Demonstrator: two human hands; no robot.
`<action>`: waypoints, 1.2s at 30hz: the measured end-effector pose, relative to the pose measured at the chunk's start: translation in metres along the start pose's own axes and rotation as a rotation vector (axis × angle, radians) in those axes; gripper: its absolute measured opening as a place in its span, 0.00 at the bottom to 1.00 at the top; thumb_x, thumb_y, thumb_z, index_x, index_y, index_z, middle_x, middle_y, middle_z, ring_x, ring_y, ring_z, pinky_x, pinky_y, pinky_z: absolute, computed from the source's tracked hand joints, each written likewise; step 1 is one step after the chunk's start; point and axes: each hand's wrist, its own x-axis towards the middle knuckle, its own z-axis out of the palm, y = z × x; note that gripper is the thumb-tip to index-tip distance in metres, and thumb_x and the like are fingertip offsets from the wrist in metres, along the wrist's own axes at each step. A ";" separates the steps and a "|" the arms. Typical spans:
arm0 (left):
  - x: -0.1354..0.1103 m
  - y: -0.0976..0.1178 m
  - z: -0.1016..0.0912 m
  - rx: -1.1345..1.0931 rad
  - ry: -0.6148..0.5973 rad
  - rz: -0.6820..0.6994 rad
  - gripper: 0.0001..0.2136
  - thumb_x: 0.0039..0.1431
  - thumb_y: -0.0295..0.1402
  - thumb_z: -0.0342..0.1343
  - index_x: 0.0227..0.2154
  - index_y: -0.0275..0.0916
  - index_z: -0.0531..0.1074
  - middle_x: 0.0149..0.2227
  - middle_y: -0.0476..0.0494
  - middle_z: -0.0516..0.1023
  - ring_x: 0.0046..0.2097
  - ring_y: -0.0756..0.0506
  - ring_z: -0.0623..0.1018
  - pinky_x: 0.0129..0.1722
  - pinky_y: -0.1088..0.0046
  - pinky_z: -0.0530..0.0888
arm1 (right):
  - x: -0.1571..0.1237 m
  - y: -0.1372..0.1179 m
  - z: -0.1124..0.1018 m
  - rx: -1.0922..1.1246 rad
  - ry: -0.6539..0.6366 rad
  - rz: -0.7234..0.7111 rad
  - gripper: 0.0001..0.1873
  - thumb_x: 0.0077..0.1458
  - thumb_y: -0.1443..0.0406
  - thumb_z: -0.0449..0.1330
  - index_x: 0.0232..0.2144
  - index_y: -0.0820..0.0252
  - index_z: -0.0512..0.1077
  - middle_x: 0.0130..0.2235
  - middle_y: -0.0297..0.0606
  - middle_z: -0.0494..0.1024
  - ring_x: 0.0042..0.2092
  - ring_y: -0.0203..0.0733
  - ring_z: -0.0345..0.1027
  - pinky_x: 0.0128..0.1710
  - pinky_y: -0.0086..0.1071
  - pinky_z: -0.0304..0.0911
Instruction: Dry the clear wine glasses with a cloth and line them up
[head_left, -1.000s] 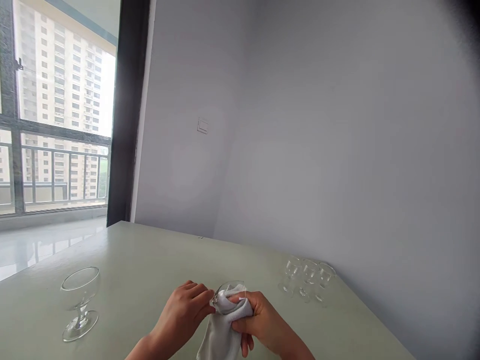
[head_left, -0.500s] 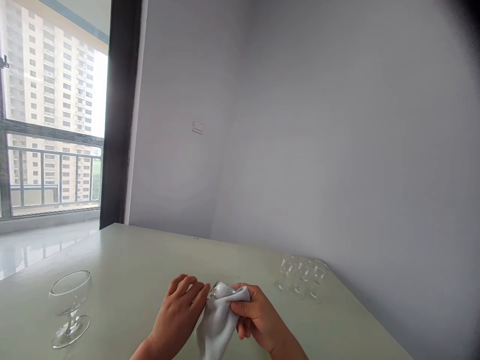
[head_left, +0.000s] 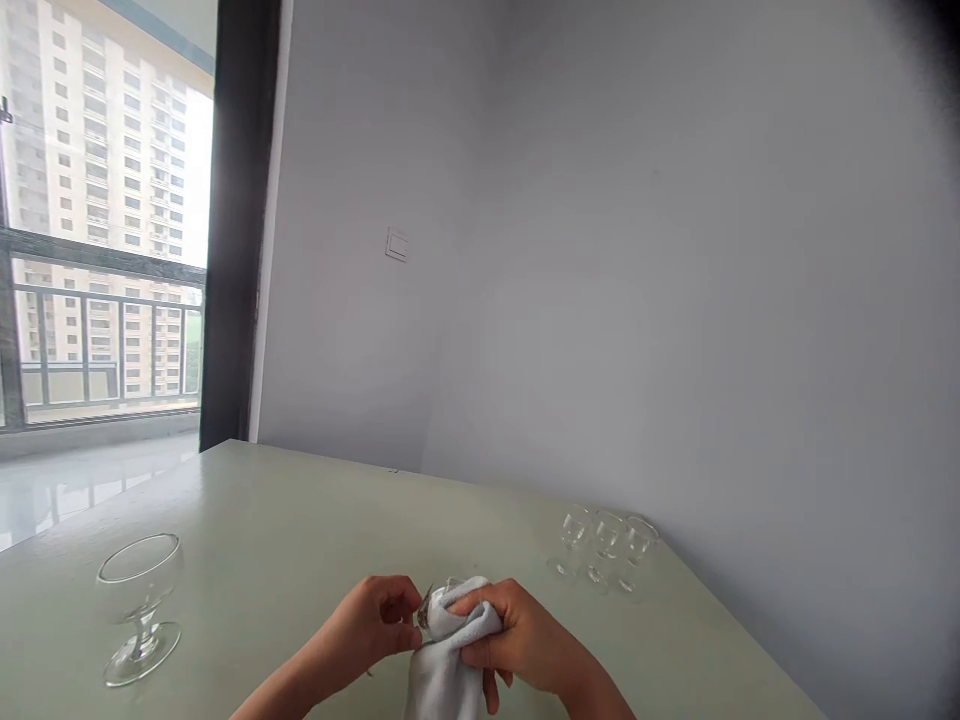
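Note:
My left hand [head_left: 371,625] is closed in a pinch on a small clear glass [head_left: 429,606] held low at the centre of the view. A white cloth [head_left: 448,655] is wrapped over that glass, and my right hand [head_left: 521,640] grips the cloth, pressing it onto the glass. Most of the glass is hidden under the cloth; only a bit of rim shows between my hands. Both hands hover just above the pale green table [head_left: 300,530].
A wide stemmed glass bowl [head_left: 139,605] stands upright at the table's left. Three small stemmed glasses [head_left: 604,545] stand in a row at the right, near the grey wall. A big window with a dark frame is at the left.
My left hand's fingers went from spread to curled in a pinch at the glass. My right hand shifted its hold on the cloth around the glass. The view moved a little.

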 end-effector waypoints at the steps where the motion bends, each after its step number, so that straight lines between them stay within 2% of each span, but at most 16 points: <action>1: -0.001 0.000 0.001 0.113 0.076 0.064 0.04 0.50 0.29 0.56 0.31 0.41 0.72 0.27 0.52 0.75 0.32 0.48 0.72 0.31 0.73 0.68 | 0.004 0.004 0.002 0.067 0.049 0.001 0.17 0.42 0.60 0.66 0.34 0.66 0.72 0.17 0.26 0.69 0.17 0.32 0.67 0.13 0.21 0.47; 4: -0.004 -0.001 0.002 0.538 0.435 0.379 0.10 0.56 0.26 0.50 0.39 0.44 0.71 0.34 0.49 0.77 0.39 0.44 0.72 0.45 0.62 0.64 | 0.018 0.017 0.011 0.364 0.188 -0.002 0.18 0.41 0.58 0.66 0.31 0.66 0.70 0.15 0.27 0.68 0.13 0.30 0.62 0.09 0.21 0.43; 7: -0.006 -0.003 -0.001 0.738 0.567 0.580 0.11 0.58 0.24 0.48 0.41 0.42 0.70 0.31 0.49 0.77 0.35 0.45 0.72 0.44 0.62 0.62 | 0.026 0.023 0.019 0.527 0.214 -0.003 0.18 0.41 0.58 0.67 0.29 0.66 0.69 0.16 0.28 0.69 0.12 0.28 0.60 0.09 0.21 0.42; 9: -0.006 -0.005 -0.004 0.713 0.484 0.561 0.11 0.58 0.26 0.47 0.41 0.43 0.70 0.29 0.50 0.77 0.31 0.47 0.70 0.36 0.67 0.63 | 0.025 0.022 0.019 0.496 0.174 -0.015 0.19 0.41 0.58 0.67 0.32 0.66 0.69 0.15 0.27 0.69 0.13 0.29 0.62 0.09 0.20 0.43; 11: -0.004 -0.005 -0.006 0.586 0.348 0.437 0.10 0.58 0.27 0.48 0.39 0.45 0.71 0.28 0.51 0.76 0.30 0.47 0.69 0.33 0.69 0.62 | 0.019 0.018 0.015 0.401 0.110 -0.029 0.20 0.41 0.59 0.67 0.34 0.67 0.70 0.17 0.27 0.69 0.14 0.31 0.64 0.09 0.20 0.45; 14: 0.000 -0.005 -0.003 0.162 0.091 0.119 0.04 0.53 0.32 0.53 0.30 0.42 0.73 0.24 0.53 0.72 0.29 0.49 0.68 0.29 0.73 0.62 | 0.007 0.007 0.004 0.191 0.008 -0.034 0.17 0.42 0.63 0.66 0.35 0.67 0.72 0.20 0.29 0.72 0.17 0.31 0.68 0.12 0.20 0.50; 17: 0.003 -0.002 0.003 -0.254 -0.237 -0.112 0.08 0.48 0.39 0.57 0.26 0.38 0.71 0.20 0.55 0.65 0.24 0.52 0.64 0.22 0.77 0.59 | 0.000 0.001 -0.004 0.050 -0.064 -0.018 0.14 0.40 0.65 0.67 0.31 0.68 0.75 0.21 0.30 0.72 0.19 0.32 0.69 0.14 0.20 0.53; 18: 0.002 0.000 0.004 -0.267 -0.249 -0.128 0.09 0.48 0.38 0.57 0.27 0.38 0.71 0.20 0.55 0.65 0.24 0.52 0.64 0.22 0.77 0.59 | 0.000 0.001 -0.005 0.058 -0.048 -0.012 0.14 0.39 0.65 0.67 0.31 0.68 0.74 0.20 0.30 0.72 0.18 0.32 0.69 0.13 0.20 0.53; 20: 0.000 0.005 0.005 -0.061 -0.052 -0.040 0.07 0.50 0.35 0.55 0.31 0.39 0.72 0.25 0.52 0.71 0.29 0.49 0.68 0.28 0.74 0.64 | 0.004 0.004 -0.004 0.154 0.040 -0.010 0.18 0.39 0.62 0.68 0.33 0.68 0.73 0.19 0.30 0.72 0.16 0.32 0.67 0.11 0.21 0.51; 22: -0.003 0.009 0.005 0.270 0.222 0.161 0.07 0.54 0.31 0.51 0.34 0.41 0.73 0.31 0.48 0.75 0.35 0.45 0.70 0.37 0.67 0.65 | 0.011 0.008 0.001 0.312 0.142 -0.012 0.21 0.40 0.60 0.68 0.34 0.69 0.72 0.20 0.31 0.72 0.15 0.30 0.64 0.10 0.20 0.48; 24: -0.005 0.009 0.002 0.502 0.360 0.357 0.10 0.58 0.29 0.46 0.35 0.42 0.72 0.32 0.46 0.76 0.36 0.44 0.70 0.39 0.64 0.64 | 0.018 0.012 0.008 0.449 0.198 -0.012 0.21 0.40 0.59 0.68 0.34 0.69 0.71 0.19 0.32 0.72 0.14 0.28 0.62 0.09 0.20 0.46; 27: -0.005 0.005 -0.003 0.553 0.342 0.420 0.12 0.59 0.27 0.43 0.35 0.41 0.72 0.28 0.47 0.75 0.31 0.46 0.68 0.34 0.67 0.63 | 0.019 0.012 0.013 0.474 0.179 -0.030 0.21 0.42 0.59 0.67 0.35 0.69 0.70 0.20 0.32 0.72 0.14 0.29 0.63 0.09 0.20 0.46; 30: -0.002 0.004 -0.004 0.311 0.208 0.202 0.11 0.54 0.26 0.45 0.31 0.40 0.73 0.26 0.49 0.73 0.30 0.47 0.68 0.32 0.70 0.63 | 0.010 0.006 0.009 0.306 0.089 -0.054 0.20 0.42 0.61 0.67 0.37 0.67 0.70 0.21 0.30 0.72 0.16 0.31 0.67 0.11 0.20 0.49; 32: 0.000 0.006 -0.002 0.004 0.034 0.005 0.07 0.51 0.27 0.48 0.28 0.39 0.72 0.26 0.50 0.73 0.29 0.49 0.68 0.29 0.73 0.63 | 0.002 0.000 0.002 0.184 0.013 -0.044 0.19 0.42 0.63 0.67 0.38 0.66 0.71 0.22 0.31 0.73 0.18 0.33 0.69 0.12 0.20 0.52; 34: 0.000 0.008 0.002 -0.225 -0.115 -0.106 0.05 0.50 0.30 0.51 0.27 0.38 0.71 0.26 0.51 0.73 0.29 0.49 0.69 0.27 0.75 0.64 | -0.002 -0.003 -0.003 0.116 -0.027 -0.032 0.18 0.43 0.64 0.66 0.37 0.66 0.72 0.25 0.33 0.74 0.19 0.33 0.70 0.13 0.20 0.53; 36: -0.001 0.009 0.006 -0.166 -0.048 -0.073 0.05 0.50 0.31 0.52 0.29 0.38 0.71 0.28 0.50 0.74 0.32 0.47 0.71 0.30 0.73 0.65 | -0.001 -0.003 -0.006 0.127 0.012 -0.033 0.17 0.44 0.63 0.66 0.36 0.67 0.72 0.24 0.33 0.74 0.18 0.33 0.69 0.12 0.21 0.52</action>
